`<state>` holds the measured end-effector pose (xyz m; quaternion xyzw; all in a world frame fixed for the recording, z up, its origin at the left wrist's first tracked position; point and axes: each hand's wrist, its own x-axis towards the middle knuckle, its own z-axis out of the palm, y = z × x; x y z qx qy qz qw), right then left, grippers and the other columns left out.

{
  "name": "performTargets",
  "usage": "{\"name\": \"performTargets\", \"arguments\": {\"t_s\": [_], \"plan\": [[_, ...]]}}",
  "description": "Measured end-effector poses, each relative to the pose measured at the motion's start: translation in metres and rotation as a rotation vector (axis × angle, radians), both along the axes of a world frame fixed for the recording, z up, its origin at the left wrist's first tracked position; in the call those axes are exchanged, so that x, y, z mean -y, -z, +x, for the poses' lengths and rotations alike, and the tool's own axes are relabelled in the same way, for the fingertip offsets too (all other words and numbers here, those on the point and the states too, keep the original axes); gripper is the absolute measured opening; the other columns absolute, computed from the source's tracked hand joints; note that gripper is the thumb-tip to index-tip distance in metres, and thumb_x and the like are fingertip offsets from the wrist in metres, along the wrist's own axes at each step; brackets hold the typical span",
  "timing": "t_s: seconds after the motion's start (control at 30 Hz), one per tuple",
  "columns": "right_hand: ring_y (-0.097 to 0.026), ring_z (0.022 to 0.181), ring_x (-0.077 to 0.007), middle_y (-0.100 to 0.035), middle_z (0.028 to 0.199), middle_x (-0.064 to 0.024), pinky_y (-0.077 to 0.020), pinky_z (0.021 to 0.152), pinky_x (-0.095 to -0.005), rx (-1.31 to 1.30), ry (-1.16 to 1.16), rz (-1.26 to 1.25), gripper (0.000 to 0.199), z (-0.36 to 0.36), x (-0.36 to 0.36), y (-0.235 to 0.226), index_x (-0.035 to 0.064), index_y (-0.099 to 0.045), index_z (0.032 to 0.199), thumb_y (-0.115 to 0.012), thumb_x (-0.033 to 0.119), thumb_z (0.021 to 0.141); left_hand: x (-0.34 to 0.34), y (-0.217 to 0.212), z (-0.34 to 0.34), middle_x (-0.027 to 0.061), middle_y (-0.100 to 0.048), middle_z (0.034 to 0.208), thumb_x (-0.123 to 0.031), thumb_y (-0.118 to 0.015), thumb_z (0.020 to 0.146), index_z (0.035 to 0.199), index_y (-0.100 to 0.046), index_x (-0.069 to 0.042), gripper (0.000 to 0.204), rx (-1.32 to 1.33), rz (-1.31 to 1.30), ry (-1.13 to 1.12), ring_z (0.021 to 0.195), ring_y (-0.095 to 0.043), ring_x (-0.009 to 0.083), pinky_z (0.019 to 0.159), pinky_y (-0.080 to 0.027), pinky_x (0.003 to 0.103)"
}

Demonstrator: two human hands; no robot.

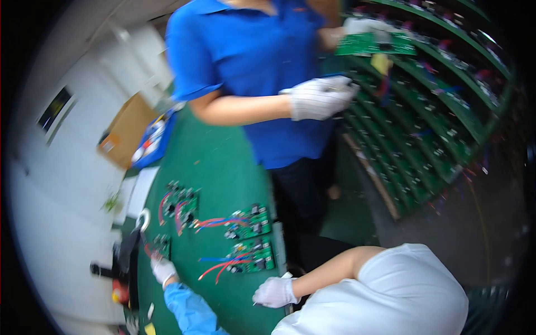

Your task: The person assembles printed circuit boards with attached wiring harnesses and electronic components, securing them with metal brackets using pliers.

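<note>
My left hand [163,270], white-gloved below a light blue sleeve, reaches to a small green circuit board [162,243] with red wire on the table's left side. Its fingers are drawn together at the wire; blur hides what they pinch. My right hand [274,292], also gloved, rests curled at the table's right edge. Something small and dark shows at its fingertips, too unclear to name. Just beyond it lie two green circuit boards, the nearer one [258,255] and the farther one [252,221], with red and blue wires. Another wired circuit board [181,205] lies farther left.
A co-worker in a blue shirt [251,61] stands beyond the green table [223,151], one gloved hand holding a green board [375,43]. A rack [413,117] of boards fills the right. A cardboard box [127,131] and blue tray [153,138] stand far left.
</note>
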<state>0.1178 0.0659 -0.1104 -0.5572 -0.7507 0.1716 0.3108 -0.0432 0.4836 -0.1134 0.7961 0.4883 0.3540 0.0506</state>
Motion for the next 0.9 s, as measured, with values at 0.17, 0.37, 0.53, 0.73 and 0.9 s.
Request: {"name": "performTargets", "arguments": {"t_s": [0.17, 0.37, 0.53, 0.73, 0.9], "plan": [[-0.061, 0.066, -0.0285, -0.059, 0.071, -0.0101, -0.0493, 0.058, -0.0398, 0.053, 0.02, 0.067, 0.014, 0.011, 0.001, 0.009, 0.0061, -0.055, 0.078, -0.053, 0.019, 0.08, -0.005, -0.017, 0.042, 0.0244, -0.063, 0.093, -0.022, -0.053, 0.083, 0.095, -0.063, 0.002, 0.028, -0.369, -0.074, -0.284, 0.087, -0.062, 0.0409, 0.076, -0.05, 0.047], [-0.06, 0.067, -0.0273, -0.058, 0.07, -0.0091, -0.0486, 0.058, -0.0386, 0.048, 0.003, 0.087, 0.016, 0.008, 0.003, 0.005, 0.006, -0.054, 0.079, -0.052, 0.021, 0.083, -0.016, -0.006, 0.029, 0.024, -0.063, 0.089, -0.021, -0.055, 0.085, 0.095, -0.063, 0.004, 0.028, -0.405, -0.02, -0.203, 0.081, -0.061, 0.0382, 0.072, -0.048, 0.045], [-0.061, 0.068, -0.03, -0.059, 0.07, -0.0115, -0.0489, 0.06, -0.0405, 0.019, 0.001, 0.087, 0.018, 0.004, 0.005, 0.007, 0.0047, -0.055, 0.078, -0.052, 0.021, 0.084, -0.006, 0.002, 0.025, 0.0248, -0.061, 0.089, -0.02, -0.054, 0.087, 0.09, -0.063, 0.007, 0.029, -0.431, -0.033, -0.087, 0.082, -0.058, 0.0387, 0.074, -0.044, 0.045], [-0.059, 0.065, -0.0242, -0.055, 0.069, -0.0061, -0.046, 0.055, -0.0363, 0.054, 0.034, 0.148, 0.014, 0.0, 0.004, 0.018, 0.0085, -0.054, 0.082, -0.052, 0.022, 0.083, 0.066, -0.023, 0.016, 0.0223, -0.059, 0.082, -0.017, -0.054, 0.087, 0.085, -0.061, 0.005, 0.024, -0.376, 0.015, -0.037, 0.079, -0.057, 0.0371, 0.071, -0.044, 0.044], [-0.06, 0.064, -0.0269, -0.058, 0.069, -0.0082, -0.0476, 0.056, -0.0374, 0.029, 0.042, 0.167, 0.016, 0.006, 0.005, 0.016, 0.0073, -0.056, 0.082, -0.052, 0.022, 0.084, 0.127, -0.031, -0.001, 0.0219, -0.059, 0.085, -0.016, -0.053, 0.087, 0.09, -0.061, 0.005, 0.023, -0.282, 0.025, 0.035, 0.079, -0.057, 0.0368, 0.071, -0.044, 0.044]]}}
